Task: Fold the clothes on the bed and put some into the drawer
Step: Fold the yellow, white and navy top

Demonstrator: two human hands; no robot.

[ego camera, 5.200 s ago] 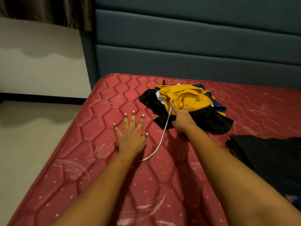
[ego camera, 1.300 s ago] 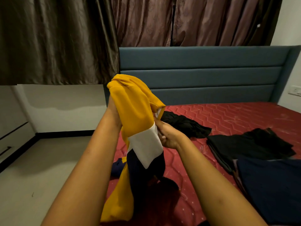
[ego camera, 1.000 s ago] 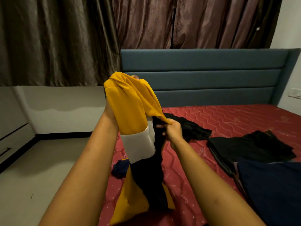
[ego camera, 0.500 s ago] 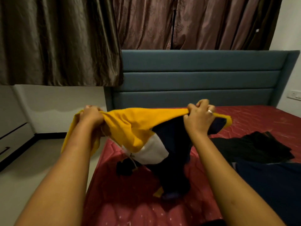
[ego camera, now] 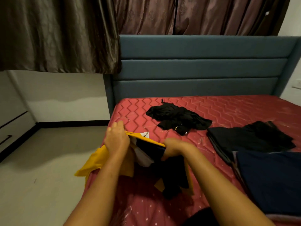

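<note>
I am looking at the red mattress of the bed, with the blue headboard standing behind it. A folded navy garment is lying at the right, a folded black pile just beyond it, and a crumpled black garment nearer the headboard. The yellow, navy and white top is hanging above the mattress's left edge. My left hand and right hand are each gripping its upper edge, set apart.
</note>
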